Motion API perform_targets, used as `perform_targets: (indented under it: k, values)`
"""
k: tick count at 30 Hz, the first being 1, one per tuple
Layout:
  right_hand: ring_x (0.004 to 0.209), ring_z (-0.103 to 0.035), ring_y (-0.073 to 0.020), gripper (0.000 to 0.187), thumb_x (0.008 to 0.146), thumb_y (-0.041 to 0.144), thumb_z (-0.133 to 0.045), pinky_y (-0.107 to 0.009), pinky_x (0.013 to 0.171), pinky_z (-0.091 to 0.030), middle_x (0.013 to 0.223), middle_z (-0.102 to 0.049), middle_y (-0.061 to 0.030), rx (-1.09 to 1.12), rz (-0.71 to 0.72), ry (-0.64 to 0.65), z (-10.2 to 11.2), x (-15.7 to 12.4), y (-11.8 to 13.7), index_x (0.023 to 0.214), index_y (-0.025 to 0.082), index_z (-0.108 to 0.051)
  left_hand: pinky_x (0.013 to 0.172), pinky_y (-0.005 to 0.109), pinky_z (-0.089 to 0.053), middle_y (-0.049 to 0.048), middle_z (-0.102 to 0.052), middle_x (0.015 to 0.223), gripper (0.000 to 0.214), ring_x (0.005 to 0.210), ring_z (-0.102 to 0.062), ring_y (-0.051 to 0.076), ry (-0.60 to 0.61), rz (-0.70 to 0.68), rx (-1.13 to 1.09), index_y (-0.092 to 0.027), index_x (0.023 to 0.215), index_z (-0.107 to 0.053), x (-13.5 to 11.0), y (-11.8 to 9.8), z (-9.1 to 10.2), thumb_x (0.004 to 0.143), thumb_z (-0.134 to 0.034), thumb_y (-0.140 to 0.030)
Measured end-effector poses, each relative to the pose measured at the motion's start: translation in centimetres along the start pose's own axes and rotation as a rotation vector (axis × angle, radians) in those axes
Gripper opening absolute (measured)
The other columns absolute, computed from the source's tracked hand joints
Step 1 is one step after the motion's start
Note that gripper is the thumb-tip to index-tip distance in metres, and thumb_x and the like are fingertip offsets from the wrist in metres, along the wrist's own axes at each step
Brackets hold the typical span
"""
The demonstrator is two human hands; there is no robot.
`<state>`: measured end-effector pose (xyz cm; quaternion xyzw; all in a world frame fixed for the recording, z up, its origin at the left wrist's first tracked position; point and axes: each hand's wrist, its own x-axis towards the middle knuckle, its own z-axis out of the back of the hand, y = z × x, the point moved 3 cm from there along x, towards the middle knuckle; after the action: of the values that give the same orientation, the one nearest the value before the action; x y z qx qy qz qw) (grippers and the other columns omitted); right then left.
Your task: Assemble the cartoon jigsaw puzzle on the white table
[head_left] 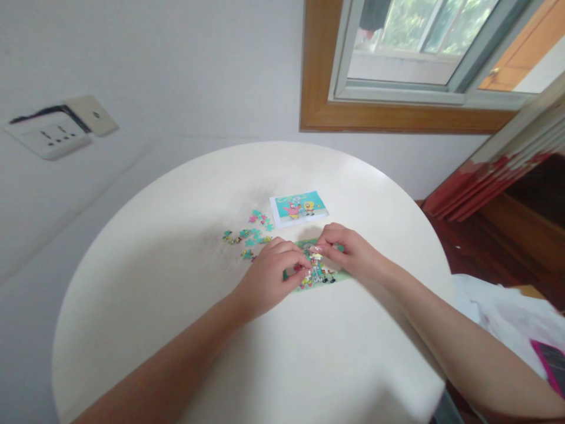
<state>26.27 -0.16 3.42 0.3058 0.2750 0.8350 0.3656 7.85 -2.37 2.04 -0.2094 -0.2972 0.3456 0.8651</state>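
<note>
A partly assembled cartoon jigsaw puzzle lies on the round white table. My left hand rests on its left part with fingers curled and pressed down. My right hand sits over its upper right part, fingertips pinched together at a small puzzle piece where both hands meet. Several loose teal and pink pieces are scattered just left of the puzzle. A reference picture card with two cartoon figures lies beyond the puzzle.
A white wall with a socket plate stands to the left. A wood-framed window is behind the table. Red-and-white fabric hangs at the right. White cloth and a pink-edged item lie at the lower right.
</note>
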Motion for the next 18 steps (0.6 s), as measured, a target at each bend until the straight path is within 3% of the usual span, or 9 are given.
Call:
perform_targets:
  k: [8,18]
  values:
    - [0.083,-0.053,-0.0181,0.026,0.095,0.032,-0.054,-0.030,0.076,-0.033,0.078,-0.062,-0.0044,-0.383,-0.004,0.157,0.0,0.1,-2.3,0.077,0.017,-0.066,0.090,0.035,-0.040,0.0028,-0.065,0.097,0.012,0.099,-0.052,0.021,0.060,-0.038,0.174,-0.023,0.096,-0.070,-0.1,0.6,0.1,0.089,-0.061,-0.019]
    - [0.086,-0.051,-0.0190,0.023,0.093,0.033,-0.057,-0.030,0.074,-0.027,0.081,-0.061,-0.0051,-0.475,-0.026,0.195,-0.4,0.3,-2.1,0.080,0.018,-0.068,0.091,0.039,-0.040,0.0032,-0.065,0.098,0.013,0.102,-0.052,0.022,0.110,-0.018,0.231,-0.023,0.099,-0.070,0.0,0.3,-0.4,0.091,-0.062,-0.029]
